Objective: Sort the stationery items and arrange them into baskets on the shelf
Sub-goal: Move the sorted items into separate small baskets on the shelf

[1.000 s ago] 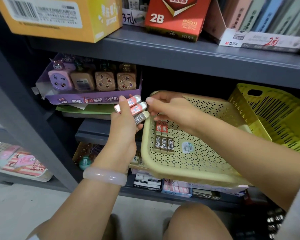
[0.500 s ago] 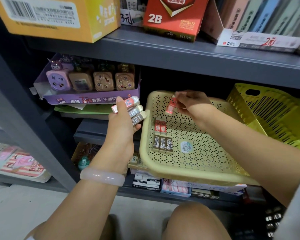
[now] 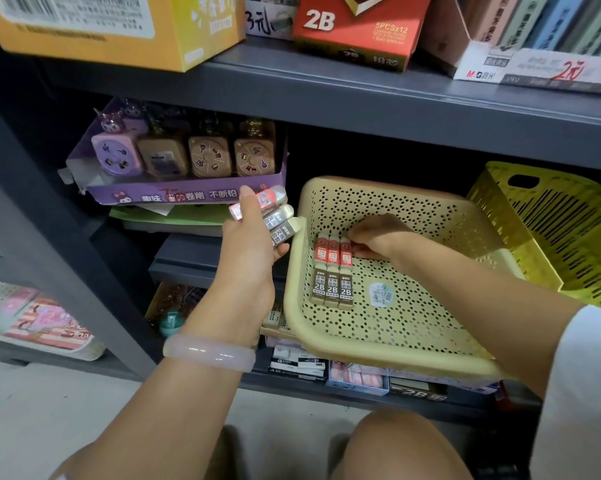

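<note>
Landmark: beige perforated basket (image 3: 389, 327), shallow plastic tray with rounded corners, hole pattern all over, tilted with its near rim lower and sticking out past the shelf edge.

Nearest: a bare knee (image 3: 399, 445) below the basket's near rim. Left forearm carries a smooth, translucent pale pink bangle (image 3: 209, 351) at the wrist, left of the basket's near corner.

Left hand (image 3: 250, 247) sits just left of the basket's left rim, fingers curled tight around three small lead refill cases (image 3: 275, 214), fanned out: top one red with a white cap, lower two brown with white caps. Thumb lies along the top of the fan.

Right hand (image 3: 378, 237) is inside the basket, fingers narrowly closed, tips pinching or touching the rightmost red refill case (image 3: 346, 252); can't tell whether it's resting on the floor. It's the third in a row of three red cases (image 3: 332, 251), side by side, touching. Directly nearer than that row: three brown "2B" cases (image 3: 332, 289), same flat rectangular shape. A round sticker (image 3: 380, 295) is on the basket floor to their right.

Right of the basket: yellow-green slotted plastic basket (image 3: 552, 223). Left and farther back: purple cardboard display tray (image 3: 174, 194) holding boxy pencil sharpeners (image 3: 202, 155). Above the basket, on the upper grey shelf (image 3: 361, 95): red "2B" carton (image 3: 354, 29), yellow carton (image 3: 119, 29).
</note>
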Demonstrator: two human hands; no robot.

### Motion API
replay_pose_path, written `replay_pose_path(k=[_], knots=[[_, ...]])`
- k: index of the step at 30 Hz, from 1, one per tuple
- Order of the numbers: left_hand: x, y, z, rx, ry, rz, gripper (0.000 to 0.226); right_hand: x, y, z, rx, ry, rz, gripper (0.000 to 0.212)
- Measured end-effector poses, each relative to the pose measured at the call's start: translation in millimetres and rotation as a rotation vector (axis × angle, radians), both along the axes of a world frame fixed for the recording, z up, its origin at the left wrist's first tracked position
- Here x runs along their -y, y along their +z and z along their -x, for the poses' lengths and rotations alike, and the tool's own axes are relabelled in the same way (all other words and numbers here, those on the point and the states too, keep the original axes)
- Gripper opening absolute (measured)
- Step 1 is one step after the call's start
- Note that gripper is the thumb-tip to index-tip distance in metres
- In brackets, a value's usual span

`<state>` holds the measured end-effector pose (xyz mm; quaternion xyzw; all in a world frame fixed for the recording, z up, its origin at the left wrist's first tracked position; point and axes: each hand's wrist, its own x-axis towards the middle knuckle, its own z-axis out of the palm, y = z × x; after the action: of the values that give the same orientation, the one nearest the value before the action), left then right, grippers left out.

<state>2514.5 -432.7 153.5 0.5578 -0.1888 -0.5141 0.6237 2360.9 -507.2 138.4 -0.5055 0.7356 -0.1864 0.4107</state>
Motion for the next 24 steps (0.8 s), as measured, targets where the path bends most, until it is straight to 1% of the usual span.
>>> replay_pose_path(k=[3, 5, 6, 8, 10, 13, 18, 20, 22, 24], knots=[[0, 1, 1, -0.005, -0.005, -0.001, 0.048, -6, 8, 1, 0.044, 0.000, 0.072, 0.021], [-1, 1, 1, 0.012, -0.014, 0.010, 0.048, -12, 19, 0, 0.060, 0.065, 0.172, 0.027], [-2, 1, 2, 0.032, -0.016, 0.021, 0.047, -17, 26, -3, 0.135, 0.106, 0.226, 0.025], [-4, 1, 3, 0.082, -0.016, 0.049, 0.045, -30, 40, -14, 0.382, 0.209, 0.297, 0.018], [-6, 2, 4, 0.118, -0.004, 0.068, 0.044, -41, 51, -27, 0.493, 0.334, 0.334, 0.011], [-8, 3, 4, 0.141, 0.010, 0.075, 0.043, -51, 55, -42, 0.500, 0.411, 0.361, 0.010], [-13, 5, 6, 0.094, -0.030, 0.091, 0.028, -57, 51, -47, 0.511, 0.349, 0.452, 0.002], [-13, 6, 5, 0.046, -0.044, 0.089, 0.032, -58, 49, -46, 0.526, 0.341, 0.468, 0.002], [-13, 8, 4, -0.020, -0.060, 0.087, 0.043, -59, 47, -45, 0.534, 0.342, 0.486, 0.003], [-13, 9, 3, -0.066, -0.055, 0.073, 0.044, -60, 47, -44, 0.522, 0.338, 0.503, 0.005]])
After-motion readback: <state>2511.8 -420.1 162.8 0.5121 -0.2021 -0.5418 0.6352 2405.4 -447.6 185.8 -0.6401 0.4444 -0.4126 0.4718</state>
